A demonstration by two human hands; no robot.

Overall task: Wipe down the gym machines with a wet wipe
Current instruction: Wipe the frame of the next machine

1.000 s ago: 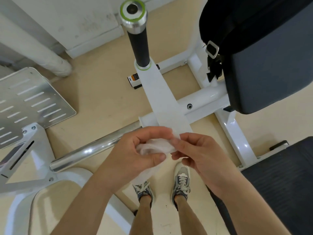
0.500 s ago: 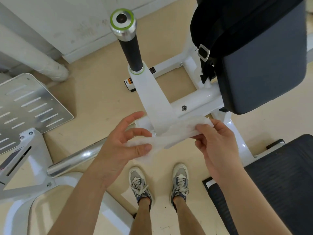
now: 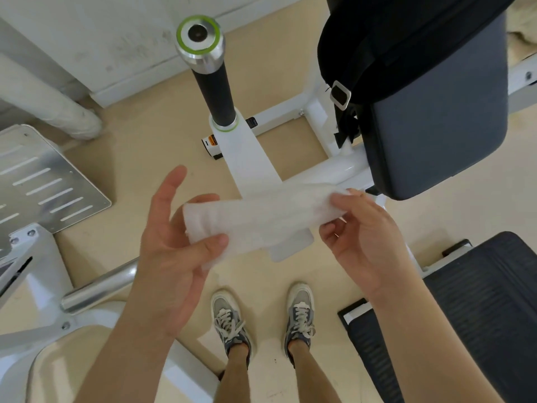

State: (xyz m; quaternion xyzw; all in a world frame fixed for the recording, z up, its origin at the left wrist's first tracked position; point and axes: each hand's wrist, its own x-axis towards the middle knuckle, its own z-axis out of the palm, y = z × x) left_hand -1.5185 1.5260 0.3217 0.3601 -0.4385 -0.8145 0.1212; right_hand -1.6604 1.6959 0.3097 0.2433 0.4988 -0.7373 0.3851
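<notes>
A white wet wipe (image 3: 261,219) is stretched out flat between my two hands at mid-frame. My left hand (image 3: 174,242) pinches its left end with the thumb, the other fingers spread. My right hand (image 3: 357,237) grips the right end between thumb and fingers. Behind the wipe stands the white gym machine frame (image 3: 247,158) with an upright black handle (image 3: 215,91) capped in chrome and green. A dark grey pad (image 3: 436,117) hangs at the upper right, a black strap with a buckle (image 3: 341,94) draped over it.
A chrome bar (image 3: 98,289) runs along the lower left toward a perforated metal footplate (image 3: 43,181). A black mesh seat (image 3: 479,309) is at the lower right. My two feet in grey sneakers (image 3: 232,318) stand on the beige floor. A white wall and pipe (image 3: 58,109) lie behind.
The wipe was bunched between both hands; my hands have drawn apart and it is now unfolded into a wide strip. The view has shifted slightly.
</notes>
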